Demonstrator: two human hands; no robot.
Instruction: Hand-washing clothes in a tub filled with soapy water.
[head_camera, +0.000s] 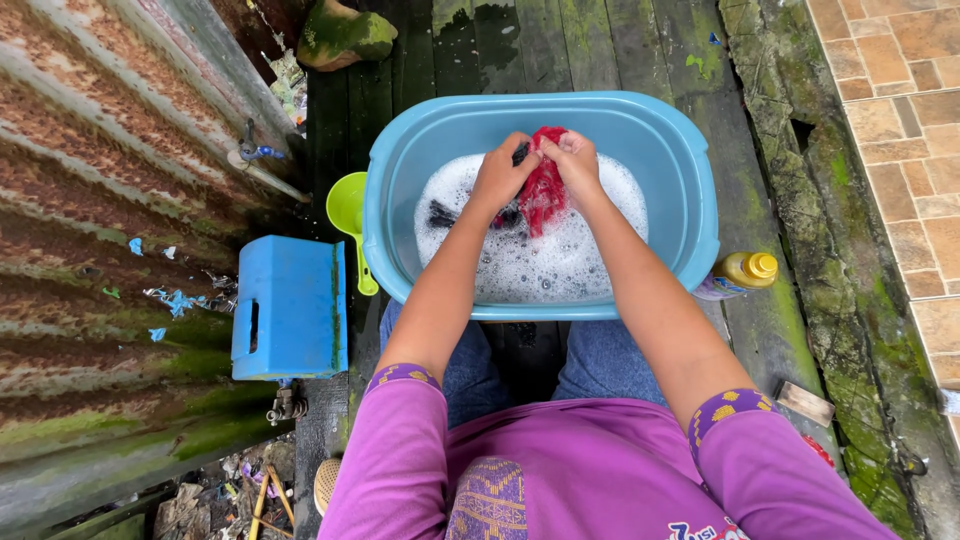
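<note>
Purple sleeves fill the lower frame; above them, left hand and right hand both clench a red cloth over suds in the blue basin, upper centre.

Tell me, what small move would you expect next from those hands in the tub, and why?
Probably another rub: the left hand and right hand pinch the red wet cloth bunched together above the white suds in the blue plastic tub.
</note>
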